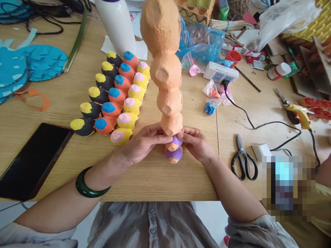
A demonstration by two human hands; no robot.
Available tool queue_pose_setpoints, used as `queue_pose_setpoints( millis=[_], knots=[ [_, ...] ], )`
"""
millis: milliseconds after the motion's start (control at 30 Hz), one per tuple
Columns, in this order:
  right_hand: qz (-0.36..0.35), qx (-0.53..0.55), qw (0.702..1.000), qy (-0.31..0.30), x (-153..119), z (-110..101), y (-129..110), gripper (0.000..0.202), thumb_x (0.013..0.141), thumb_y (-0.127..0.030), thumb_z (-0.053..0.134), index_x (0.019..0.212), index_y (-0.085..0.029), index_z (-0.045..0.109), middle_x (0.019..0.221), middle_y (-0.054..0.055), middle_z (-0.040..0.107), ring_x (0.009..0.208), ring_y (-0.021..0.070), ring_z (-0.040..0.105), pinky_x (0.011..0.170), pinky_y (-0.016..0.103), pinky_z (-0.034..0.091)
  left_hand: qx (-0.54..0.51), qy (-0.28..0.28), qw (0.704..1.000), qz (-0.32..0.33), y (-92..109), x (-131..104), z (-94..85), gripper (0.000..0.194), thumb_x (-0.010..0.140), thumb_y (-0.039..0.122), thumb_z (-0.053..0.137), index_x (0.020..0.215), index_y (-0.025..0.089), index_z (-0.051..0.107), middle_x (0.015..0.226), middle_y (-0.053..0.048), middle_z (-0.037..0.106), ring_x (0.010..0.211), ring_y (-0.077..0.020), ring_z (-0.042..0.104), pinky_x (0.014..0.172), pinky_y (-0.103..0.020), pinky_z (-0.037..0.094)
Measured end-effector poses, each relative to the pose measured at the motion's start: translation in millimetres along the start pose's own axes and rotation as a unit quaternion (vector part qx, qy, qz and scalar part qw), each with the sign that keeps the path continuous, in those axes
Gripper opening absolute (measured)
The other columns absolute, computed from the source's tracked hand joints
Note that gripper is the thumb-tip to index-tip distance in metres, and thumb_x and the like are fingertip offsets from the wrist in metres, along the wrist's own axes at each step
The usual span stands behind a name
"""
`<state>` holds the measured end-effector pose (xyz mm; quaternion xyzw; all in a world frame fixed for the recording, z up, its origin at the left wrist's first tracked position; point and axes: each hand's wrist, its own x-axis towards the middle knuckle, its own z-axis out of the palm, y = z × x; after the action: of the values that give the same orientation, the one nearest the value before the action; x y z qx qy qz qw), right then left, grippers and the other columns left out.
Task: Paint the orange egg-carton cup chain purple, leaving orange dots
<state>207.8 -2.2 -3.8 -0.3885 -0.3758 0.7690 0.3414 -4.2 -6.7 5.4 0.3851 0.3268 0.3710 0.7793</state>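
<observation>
A strip of rounded egg-carton cups (pixel 167 74), coated in rough pale orange, stands out lengthwise in front of me. Its two nearest cups carry a purple layer (pixel 173 154), with some orange showing at their tips. My left hand (pixel 144 141) pinches the strip's left side near the purple part, thumb along the edge. On the opposite side my right hand (pixel 198 143) pinches it the same way. To the left lie three finished-looking rows: black cups with yellow tips (pixel 98 94), orange with blue tips (pixel 115 97), and yellow with pink tips (pixel 131 105).
A black phone (pixel 36 160) lies at left, a white bottle (pixel 116 27) behind the rows. At right are scissors (pixel 243 158), a yellow glue gun (pixel 297 112), a power strip (pixel 220 73) with cables, and small clay bags (pixel 213 93). Another person sits at far right.
</observation>
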Motion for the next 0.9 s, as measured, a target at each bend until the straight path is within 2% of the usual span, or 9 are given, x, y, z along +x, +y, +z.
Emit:
queue_pose_setpoints(
  millis=[100, 200, 333, 433, 533, 733, 900],
  knots=[
    [0.008, 0.001, 1.0, -0.006, -0.8, -2.4, -1.9, 0.053, 0.072, -0.064, 0.104, 0.075, -0.02, 0.075, 0.074, -0.001, 0.07, 0.069, 0.0139, 0.058, 0.07, 0.029, 0.049, 0.002, -0.002, 1.0, 0.003, -0.3, 1.4, -3.2, 0.026, 0.088, 0.048, 0.092, 0.093, 0.022, 0.086, 0.087, -0.007, 0.079, 0.085, -0.0247, 0.072, 0.078, -0.038, 0.059],
    [0.004, -0.014, 1.0, -0.01, -0.9, -1.6, -1.0, 0.053, 0.073, -0.064, 0.104, 0.075, -0.019, 0.075, 0.076, -0.001, 0.071, 0.074, 0.0147, 0.06, 0.074, 0.029, 0.048, -0.011, -0.007, 1.0, -0.002, -0.2, 1.1, -3.3, 0.024, 0.088, 0.04, 0.093, 0.099, 0.02, 0.086, 0.084, -0.006, 0.079, 0.081, -0.0218, 0.072, 0.077, -0.034, 0.058],
    [-0.006, -0.022, 1.0, -0.016, -0.6, 1.7, 0.5, 0.053, 0.076, -0.063, 0.103, 0.074, -0.019, 0.074, 0.077, -0.001, 0.07, 0.074, 0.0142, 0.058, 0.074, 0.029, 0.047, -0.046, -0.02, 0.998, -0.025, -1.0, 0.7, -1.7, 0.021, 0.088, 0.035, 0.095, 0.089, 0.019, 0.082, 0.078, -0.004, 0.077, 0.072, -0.0195, 0.071, 0.071, -0.032, 0.058],
    [-0.011, -0.022, 0.999, -0.023, -0.8, 2.5, -0.2, 0.048, 0.077, -0.059, 0.103, 0.074, -0.02, 0.075, 0.078, 0.0, 0.07, 0.074, 0.0146, 0.059, 0.074, 0.029, 0.047, -0.06, -0.026, 0.998, -0.013, -2.2, 1.6, -2.0, 0.025, 0.085, 0.038, 0.098, 0.082, 0.019, 0.081, 0.075, -0.004, 0.077, 0.068, -0.0198, 0.072, 0.069, -0.033, 0.058],
    [-0.004, -0.011, 1.0, -0.023, -0.9, 1.2, -0.9, 0.046, 0.078, -0.058, 0.102, 0.074, -0.02, 0.076, 0.077, 0.0, 0.071, 0.072, 0.0148, 0.059, 0.071, 0.029, 0.047, -0.055, -0.026, 0.998, 0.001, -3.5, 2.9, -2.7, 0.026, 0.084, 0.041, 0.099, 0.084, 0.019, 0.085, 0.079, -0.006, 0.081, 0.069, -0.0207, 0.074, 0.071, -0.034, 0.059],
    [0.009, 0.016, 1.0, -0.014, 0.9, -3.9, -0.4, 0.049, 0.073, -0.058, 0.105, 0.072, -0.019, 0.076, 0.074, -0.001, 0.068, 0.069, 0.0138, 0.057, 0.068, 0.028, 0.046, -0.06, -0.07, 0.996, -0.001, -3.2, 2.9, -2.9, 0.024, 0.093, 0.045, 0.094, 0.09, 0.021, 0.09, 0.083, -0.006, 0.084, 0.074, -0.0229, 0.079, 0.074, -0.036, 0.063],
    [0.017, 0.032, 0.999, -0.02, 1.9, -7.6, 0.2, 0.046, 0.075, -0.056, 0.104, 0.072, -0.019, 0.076, 0.07, -0.002, 0.066, 0.066, 0.0133, 0.055, 0.068, 0.028, 0.046, -0.044, -0.035, 0.998, 0.005, -2.5, 3.3, -8.0, 0.015, 0.087, 0.039, 0.099, 0.09, 0.026, 0.095, 0.09, -0.004, 0.089, 0.083, -0.0204, 0.08, 0.08, -0.031, 0.062]
  ],
)
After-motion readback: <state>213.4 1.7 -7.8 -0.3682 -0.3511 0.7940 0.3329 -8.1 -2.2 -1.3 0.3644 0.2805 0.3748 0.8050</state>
